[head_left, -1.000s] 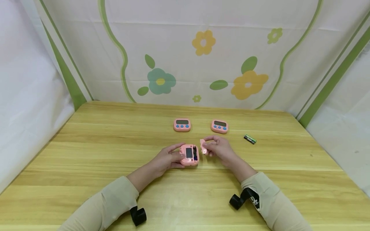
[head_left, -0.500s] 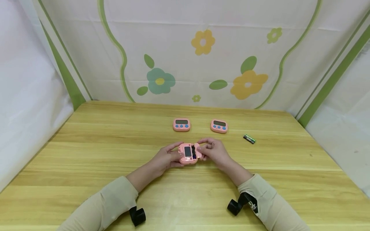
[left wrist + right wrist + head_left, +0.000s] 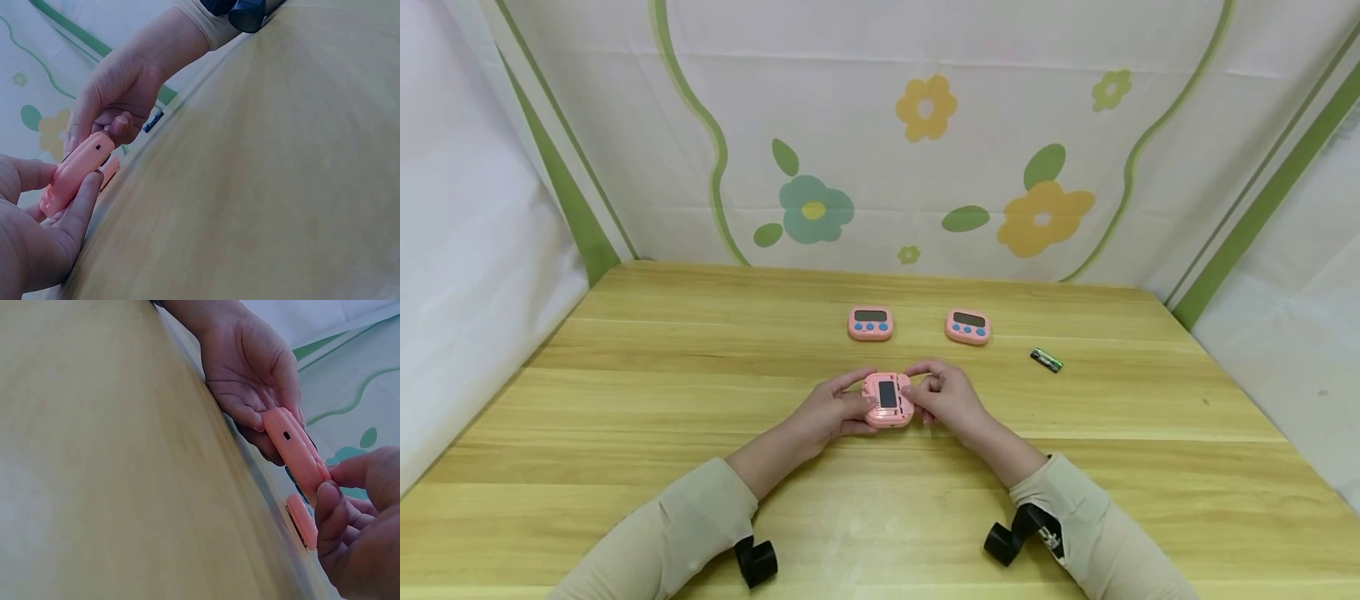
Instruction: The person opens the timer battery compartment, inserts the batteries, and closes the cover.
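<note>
My left hand [image 3: 826, 415] grips a pink kitchen timer [image 3: 887, 395] by its left side, back face up, thumb on the back and fingers underneath. A dark rectangular panel shows in the middle of that back. At the timer's right edge my right hand [image 3: 951, 403] pinches the pink battery cover [image 3: 907, 409], which lies over the battery slot. Its thumb rests on the cover and the index finger reaches the top edge. The batteries inside are hidden. Seen edge-on in the right wrist view, the timer [image 3: 294, 450] is held above the table between both hands.
Two more pink timers, one left [image 3: 871, 323] and one right [image 3: 968, 327], lie screen up behind the hands on the wooden table [image 3: 700, 367]. Green-and-black batteries [image 3: 1047, 360] lie to the right. A flowered white curtain [image 3: 865, 125] hangs at the back.
My right hand has brought the battery cover leftward onto the timer's back, and the batteries that showed in the slot are now covered. My left hand stays nearly still.
</note>
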Available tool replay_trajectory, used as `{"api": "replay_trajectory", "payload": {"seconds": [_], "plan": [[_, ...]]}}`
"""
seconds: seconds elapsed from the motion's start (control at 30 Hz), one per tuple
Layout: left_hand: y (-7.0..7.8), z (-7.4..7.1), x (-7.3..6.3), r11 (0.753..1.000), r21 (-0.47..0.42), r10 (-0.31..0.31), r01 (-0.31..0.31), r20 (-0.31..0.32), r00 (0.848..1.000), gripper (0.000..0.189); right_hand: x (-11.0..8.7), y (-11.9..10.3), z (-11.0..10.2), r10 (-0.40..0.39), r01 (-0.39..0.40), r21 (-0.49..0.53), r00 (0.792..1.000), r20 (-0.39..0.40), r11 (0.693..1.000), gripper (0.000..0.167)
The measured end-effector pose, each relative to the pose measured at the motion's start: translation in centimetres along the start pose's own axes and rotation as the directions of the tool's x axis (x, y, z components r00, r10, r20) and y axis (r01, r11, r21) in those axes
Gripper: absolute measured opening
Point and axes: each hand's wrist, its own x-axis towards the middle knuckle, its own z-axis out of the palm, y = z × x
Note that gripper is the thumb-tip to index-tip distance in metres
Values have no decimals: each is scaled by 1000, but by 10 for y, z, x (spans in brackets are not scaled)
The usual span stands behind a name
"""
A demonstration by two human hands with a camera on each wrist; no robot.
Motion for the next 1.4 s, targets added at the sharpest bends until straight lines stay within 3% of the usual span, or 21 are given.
{"api": "replay_trajectory", "payload": {"seconds": [0.1, 0.33, 0.5, 0.77, 1.4], "plan": [[0, 0, 0, 1000, 0, -1, 1, 2, 1000, 53, -4, -7, 1, 14, -14, 7, 1000, 4, 1000, 26], [0, 0, 0, 1000, -7, 13, -12, 16, 1000, 52, 1, 6, 0, 35, -37, 62, 999, 35, 997, 29], [1, 0, -1, 1000, -7, 15, -15, 21, 1000, 52, 1, 8, -2, 65, -84, 141, 989, 135, 986, 37], [1, -2, -1, 1000, 4, 19, -19, 33, 999, 52, 2, 9, -6, 118, -200, 282, 952, 282, 938, 44], [3, -2, -1, 1000, 7, 23, -23, 57, 998, 52, 2, 9, -5, 100, -199, 347, 954, 281, 916, 46]]}}
